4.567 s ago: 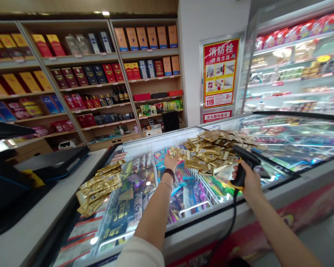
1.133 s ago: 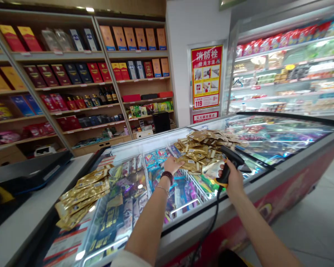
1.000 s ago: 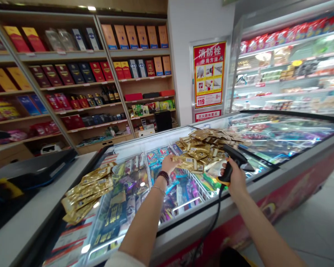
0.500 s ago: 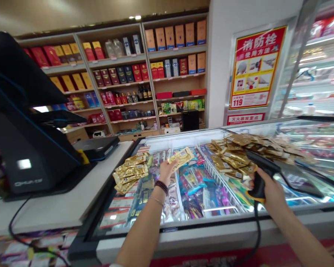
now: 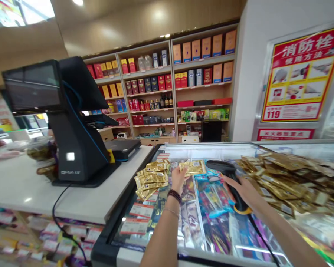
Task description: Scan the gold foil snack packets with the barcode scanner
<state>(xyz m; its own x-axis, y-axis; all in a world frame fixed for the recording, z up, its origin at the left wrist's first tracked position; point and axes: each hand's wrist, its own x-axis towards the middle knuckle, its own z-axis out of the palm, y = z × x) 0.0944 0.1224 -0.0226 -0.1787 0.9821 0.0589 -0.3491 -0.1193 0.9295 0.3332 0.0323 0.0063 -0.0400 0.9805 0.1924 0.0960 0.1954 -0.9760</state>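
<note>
Left hand (image 5: 178, 178), one; right hand (image 5: 243, 190), one; handheld barcode scanner (image 5: 225, 168), right of centre, one; singly held gold foil packet (image 5: 195, 168), centre, one; piles of gold foil packets (image 5: 281, 178), two, centre and right; point-of-sale terminal (image 5: 75, 137), left, one; fire-hydrant poster (image 5: 299, 79), upper right, one; top-row orange boxes (image 5: 206, 46), upper centre, six.

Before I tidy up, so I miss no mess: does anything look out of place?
Yes: the heap of gold packets on the freezer, right of the scanner, lies jumbled at odd angles, unlike the neater left pile. No spill or damage shows.
</note>
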